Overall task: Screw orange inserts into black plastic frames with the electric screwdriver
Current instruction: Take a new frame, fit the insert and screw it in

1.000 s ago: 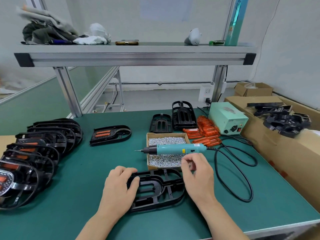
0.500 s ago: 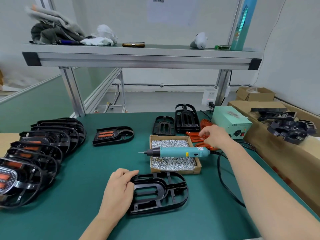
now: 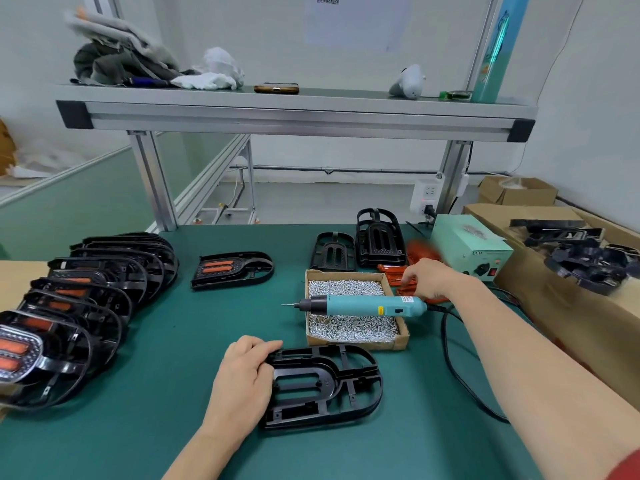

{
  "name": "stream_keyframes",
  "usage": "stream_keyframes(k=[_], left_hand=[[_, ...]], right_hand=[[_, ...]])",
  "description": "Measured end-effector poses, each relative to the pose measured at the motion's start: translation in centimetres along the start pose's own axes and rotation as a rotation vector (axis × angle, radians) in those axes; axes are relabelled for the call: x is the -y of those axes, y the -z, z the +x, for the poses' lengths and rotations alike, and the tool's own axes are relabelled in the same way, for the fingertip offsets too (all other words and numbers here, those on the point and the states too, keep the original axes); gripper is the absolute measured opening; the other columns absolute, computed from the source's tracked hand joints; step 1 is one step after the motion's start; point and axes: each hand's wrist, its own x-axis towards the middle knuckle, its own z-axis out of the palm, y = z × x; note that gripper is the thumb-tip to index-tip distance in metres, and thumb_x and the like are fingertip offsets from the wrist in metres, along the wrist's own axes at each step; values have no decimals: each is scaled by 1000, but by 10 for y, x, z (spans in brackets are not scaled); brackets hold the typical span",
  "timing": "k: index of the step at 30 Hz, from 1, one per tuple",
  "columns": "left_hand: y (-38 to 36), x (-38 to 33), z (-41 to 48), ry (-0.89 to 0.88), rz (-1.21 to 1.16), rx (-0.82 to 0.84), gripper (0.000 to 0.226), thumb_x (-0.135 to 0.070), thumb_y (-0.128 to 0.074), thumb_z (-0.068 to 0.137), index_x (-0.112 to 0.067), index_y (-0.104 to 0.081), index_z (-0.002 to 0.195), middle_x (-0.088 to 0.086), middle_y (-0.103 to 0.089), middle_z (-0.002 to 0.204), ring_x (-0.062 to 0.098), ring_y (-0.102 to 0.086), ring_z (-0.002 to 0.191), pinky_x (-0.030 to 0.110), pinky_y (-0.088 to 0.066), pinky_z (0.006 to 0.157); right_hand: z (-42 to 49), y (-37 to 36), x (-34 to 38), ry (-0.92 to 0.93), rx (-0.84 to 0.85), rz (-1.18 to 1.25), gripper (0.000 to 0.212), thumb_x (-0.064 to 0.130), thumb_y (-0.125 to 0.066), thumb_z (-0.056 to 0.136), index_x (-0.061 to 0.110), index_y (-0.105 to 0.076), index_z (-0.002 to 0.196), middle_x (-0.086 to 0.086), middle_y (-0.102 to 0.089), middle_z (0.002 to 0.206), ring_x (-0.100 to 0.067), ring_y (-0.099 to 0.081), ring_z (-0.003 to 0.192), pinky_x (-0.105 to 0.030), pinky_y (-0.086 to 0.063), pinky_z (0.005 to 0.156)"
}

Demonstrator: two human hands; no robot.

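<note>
An empty black plastic frame (image 3: 332, 386) lies flat on the green mat in front of me. My left hand (image 3: 242, 379) holds its left end, fingers curled over the rim. The teal electric screwdriver (image 3: 360, 304) lies unheld across a cardboard box of screws (image 3: 349, 327), tip pointing left. My right hand (image 3: 427, 277) reaches past the box to the pile of orange inserts (image 3: 393, 271), its fingertips curled down and pinching one insert.
Finished frames with orange inserts (image 3: 83, 292) overlap in a row on the left; one more (image 3: 232, 270) lies alone mid-table. Two black frames (image 3: 379, 242) stand behind the screw box. A green power supply (image 3: 471, 247) and cardboard boxes of frames (image 3: 588, 261) stand at the right. The screwdriver cable (image 3: 450, 362) loops at the right.
My right hand left the spot near the screwdriver, went to the back right and settled on the orange inserts. My left hand stays on the frame. The view tilted up slightly.
</note>
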Motion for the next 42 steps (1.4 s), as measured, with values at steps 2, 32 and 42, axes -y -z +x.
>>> stream_keyframes(k=[2, 32, 42], left_hand=[[1, 0, 0, -3, 4, -1, 44, 7, -49, 90, -18, -72, 118, -18, -54, 102, 6, -45, 107, 0, -25, 90], [2, -4, -12, -320, 22, -265, 28, -25, -64, 93, -12, -68, 117, -11, -61, 103, 9, -52, 100, 9, -32, 97], [-4, -5, -12, -558, 86, -429, 37, -24, -62, 93, -6, -62, 125, 2, -63, 107, 21, -56, 97, 31, -45, 92]], right_hand=[[0, -3, -2, 12, -31, 24, 43, 1, -67, 87, 24, -69, 123, -3, -61, 123, -17, -56, 97, -27, -46, 81], [-130, -11, 109, 541, -438, 549, 39, 20, -82, 80, 27, -66, 114, 12, -53, 111, 4, -53, 102, -4, -35, 88], [-146, -52, 140, 590, -346, 579, 42, 25, -84, 78, 26, -66, 115, 14, -53, 108, 1, -53, 102, -13, -39, 90]])
